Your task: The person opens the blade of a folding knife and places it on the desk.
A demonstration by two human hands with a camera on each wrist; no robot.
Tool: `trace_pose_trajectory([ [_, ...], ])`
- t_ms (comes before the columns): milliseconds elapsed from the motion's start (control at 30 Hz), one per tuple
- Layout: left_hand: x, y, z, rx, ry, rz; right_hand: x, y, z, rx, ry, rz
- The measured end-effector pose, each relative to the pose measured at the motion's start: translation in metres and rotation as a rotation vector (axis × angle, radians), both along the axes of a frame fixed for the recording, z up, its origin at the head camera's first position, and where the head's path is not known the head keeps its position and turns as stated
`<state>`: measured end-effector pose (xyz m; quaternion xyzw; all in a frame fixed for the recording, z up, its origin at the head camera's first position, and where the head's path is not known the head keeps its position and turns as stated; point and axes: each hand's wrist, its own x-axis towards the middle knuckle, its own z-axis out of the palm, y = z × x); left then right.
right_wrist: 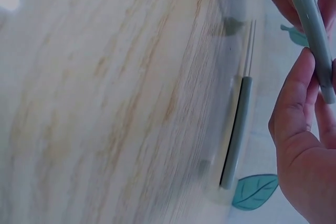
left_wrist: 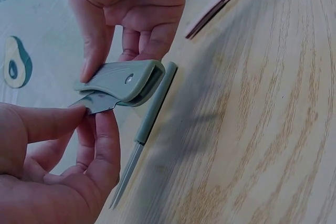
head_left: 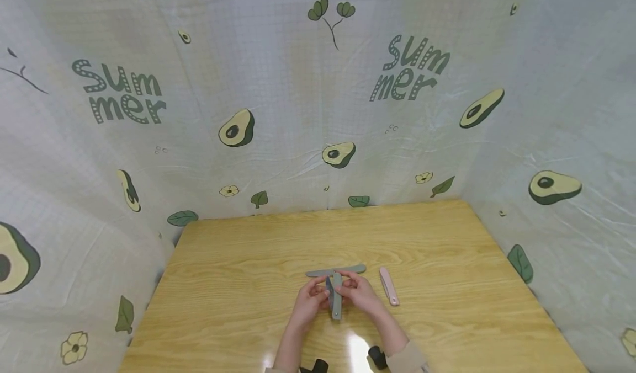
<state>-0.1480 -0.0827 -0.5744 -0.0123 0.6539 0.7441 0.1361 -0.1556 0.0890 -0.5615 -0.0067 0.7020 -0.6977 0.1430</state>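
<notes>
A green-handled folding knife [head_left: 337, 297] is held up between both hands over the front middle of the table. Its metal blade [left_wrist: 98, 102] stands partly out of the handle slot. In the left wrist view, my left hand [head_left: 307, 302] pinches that blade between thumb and fingers. My right hand [head_left: 362, 296] grips the handle near the end away from the pivot, thumb on its side. Just beyond the hands, a second green knife [head_left: 354, 268] lies unfolded, blade pointing left. To the right of my right hand lies a pink folded knife [head_left: 388, 286].
The wooden table [head_left: 238, 251] has a light glare spot near its front edge. A pale curtain [head_left: 288, 86] printed with avocados and leaves hangs along the back and both sides. Black wrist straps [head_left: 377, 357] show by the forearms.
</notes>
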Motion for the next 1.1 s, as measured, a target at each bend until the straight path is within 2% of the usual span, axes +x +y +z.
trace_pose_trajectory([
  [733, 0.003, -0.0018, 0.0044, 0.01, -0.004, 0.104, 0.0002, 0.0026, 0.0021, -0.025, -0.014, -0.109],
  [967, 0.003, -0.0039, 0.0013, 0.011, 0.021, 0.136, 0.0021, 0.004, -0.0023, -0.069, -0.006, -0.142],
  [1100, 0.0039, -0.0039, 0.0002, 0.03, 0.023, 0.177, 0.0028, 0.0056, -0.0028, -0.083, -0.007, -0.157],
])
